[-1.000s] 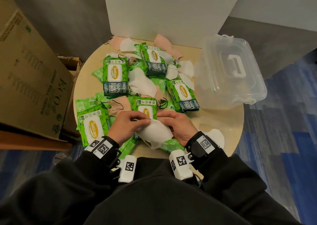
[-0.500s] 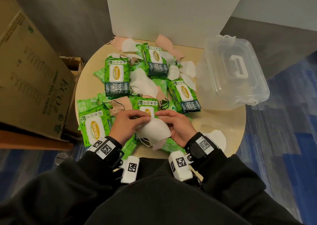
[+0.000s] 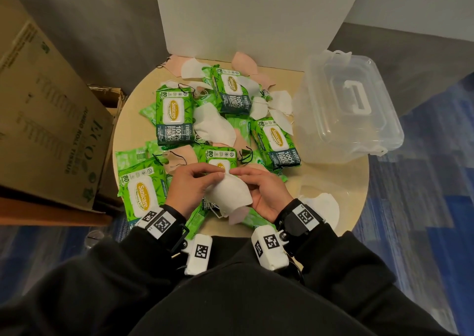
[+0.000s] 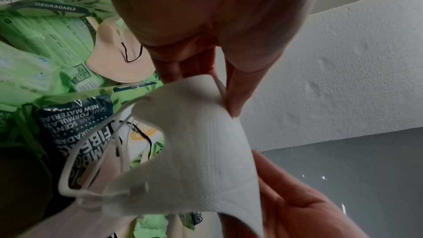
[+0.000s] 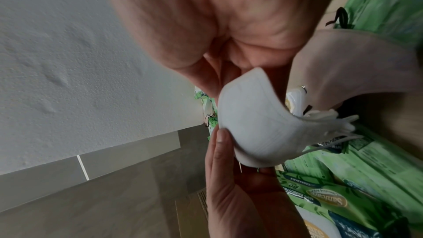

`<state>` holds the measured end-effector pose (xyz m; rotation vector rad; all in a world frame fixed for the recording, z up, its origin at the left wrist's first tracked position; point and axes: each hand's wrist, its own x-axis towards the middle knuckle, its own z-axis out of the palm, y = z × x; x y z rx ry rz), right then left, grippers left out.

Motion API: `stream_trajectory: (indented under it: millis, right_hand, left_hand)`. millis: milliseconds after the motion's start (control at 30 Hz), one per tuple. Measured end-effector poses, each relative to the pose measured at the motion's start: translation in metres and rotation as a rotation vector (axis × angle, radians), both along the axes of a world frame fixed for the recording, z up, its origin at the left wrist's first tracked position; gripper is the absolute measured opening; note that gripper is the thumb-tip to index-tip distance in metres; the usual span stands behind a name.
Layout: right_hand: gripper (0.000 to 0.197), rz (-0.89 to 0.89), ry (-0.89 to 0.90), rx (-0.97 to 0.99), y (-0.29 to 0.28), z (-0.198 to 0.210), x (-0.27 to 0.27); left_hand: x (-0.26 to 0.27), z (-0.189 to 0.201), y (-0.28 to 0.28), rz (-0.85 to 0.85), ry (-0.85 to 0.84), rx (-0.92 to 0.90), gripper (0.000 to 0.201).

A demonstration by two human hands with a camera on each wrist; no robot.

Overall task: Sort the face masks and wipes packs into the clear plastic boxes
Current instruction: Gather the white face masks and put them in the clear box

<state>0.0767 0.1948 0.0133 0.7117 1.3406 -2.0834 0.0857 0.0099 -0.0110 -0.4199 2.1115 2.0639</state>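
A white face mask (image 3: pixel 229 194) is held between both hands above the near edge of the round table (image 3: pixel 331 181). My left hand (image 3: pixel 191 185) pinches its top edge, and my right hand (image 3: pixel 261 192) pinches the same edge from the other side. In the left wrist view the white face mask (image 4: pixel 201 160) hangs with its ear loops dangling. In the right wrist view the white face mask (image 5: pixel 256 129) is curved between both hands. Green wipes packs (image 3: pixel 174 116) and more white and pink masks (image 3: pixel 215 128) lie scattered on the table. A clear plastic box (image 3: pixel 346 110) stands lidded at the right.
A large cardboard box (image 3: pixel 48 120) stands left of the table. A white panel (image 3: pixel 251 15) rises behind the table. Another white mask (image 3: pixel 324 207) lies near the table's front right edge. A pink mask (image 4: pixel 114 57) with a black loop rests on green packs.
Both hands have lifted the white mask slightly and drawn their fingertips together at its top edge. The packs and the box have not moved.
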Motion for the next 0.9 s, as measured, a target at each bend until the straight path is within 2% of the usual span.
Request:
stream_trajectory:
  millis: [167, 500, 767, 900]
  right_hand:
    - [0.011, 0.021, 0.068, -0.002, -0.001, 0.001, 0.002]
    - [0.019, 0.030, 0.047, 0.025, -0.005, -0.001, 0.002]
    - [0.015, 0.076, 0.140, 0.198, -0.004, -0.009, -0.001]
    - [0.010, 0.083, 0.183, 0.283, -0.005, -0.009, -0.002]
  left_hand:
    - [0.000, 0.000, 0.000, 0.002, -0.002, -0.004, 0.015]
    - [0.001, 0.001, 0.000, 0.022, 0.005, 0.005, 0.011]
    - [0.001, 0.001, -0.004, 0.010, -0.009, -0.009, 0.016]
    - [-0.003, 0.004, -0.006, 0.001, 0.014, -0.029, 0.012]
